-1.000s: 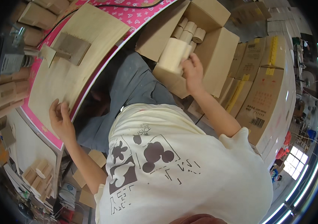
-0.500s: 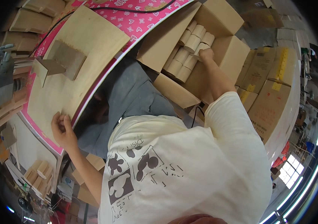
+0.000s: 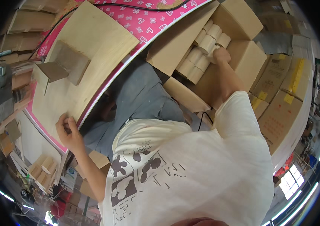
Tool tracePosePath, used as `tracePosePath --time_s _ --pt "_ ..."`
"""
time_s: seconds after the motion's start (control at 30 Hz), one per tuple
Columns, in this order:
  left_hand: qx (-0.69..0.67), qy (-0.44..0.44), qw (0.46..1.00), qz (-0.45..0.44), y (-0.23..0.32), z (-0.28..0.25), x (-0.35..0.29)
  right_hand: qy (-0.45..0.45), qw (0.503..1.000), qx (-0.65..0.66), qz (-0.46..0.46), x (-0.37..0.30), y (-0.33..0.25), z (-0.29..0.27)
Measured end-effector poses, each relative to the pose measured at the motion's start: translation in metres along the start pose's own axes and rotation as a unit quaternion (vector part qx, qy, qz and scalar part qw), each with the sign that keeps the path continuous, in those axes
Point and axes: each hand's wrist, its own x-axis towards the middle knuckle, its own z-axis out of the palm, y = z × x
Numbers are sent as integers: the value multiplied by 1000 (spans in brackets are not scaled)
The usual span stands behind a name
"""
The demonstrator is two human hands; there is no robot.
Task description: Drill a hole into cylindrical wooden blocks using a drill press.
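Cardboard box (image 3: 186,94) at one o'clock now has the right hand (image 3: 222,55) deep inside it; a second ago that hand hung over the near flap with a pale wooden block. I judge the block is lowered among the stacked wooden cylinders (image 3: 194,56) — from my end I can't tell whether the right fingers grip or merely touch the pale piece just beside them. Toward nine o'clock, the left hand (image 3: 69,133) stays at the plywood board (image 3: 103,41) on the bench (image 3: 148,19) — fingers loosely curled, nothing visible in them.
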Motion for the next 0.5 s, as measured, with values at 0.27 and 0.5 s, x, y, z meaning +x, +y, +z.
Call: tracePosePath --time_s 0.27,0.5 --pt "18 10 999 28 8 2 -8 118 981 -9 -152 -51 21 65" --pt "18 6 999 36 9 1 -9 -59 966 -126 -218 -34 23 98"
